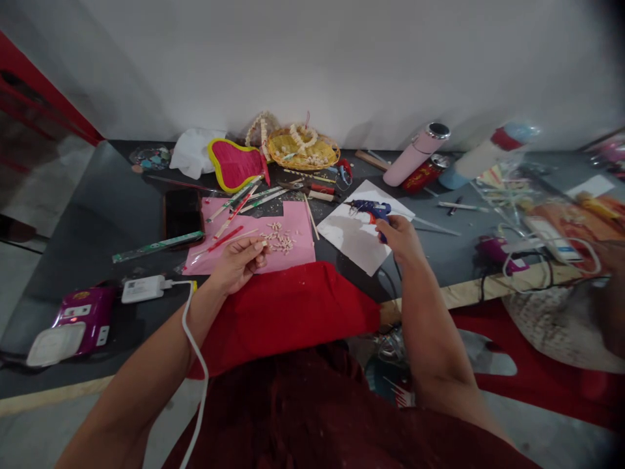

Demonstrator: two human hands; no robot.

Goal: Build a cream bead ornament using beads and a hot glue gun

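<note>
My left hand (241, 264) pinches a small pale piece (265, 243), apparently of cut wooden stick, between thumb and forefinger. Below and beside it lies a pink sheet (300, 225), bearing a scatter of similar short pieces (282, 243). Closed around the handle of a blue hot glue gun (372, 207) is my right hand (398, 236). The gun's nozzle points left, over a white paper sheet (364, 251). Wrapped chopsticks (234, 198) and loose sticks lie at the far side of the pink sheet.
A yellow basket (278, 158) with pale stick work stands near the wall, beside a red-and-yellow heart-shaped piece (237, 163). A phone (182, 215) and a purple power box (88, 319) are left. A pink flask (415, 156) and red can (426, 174) stand right. A white cable (195, 345) crosses my left forearm.
</note>
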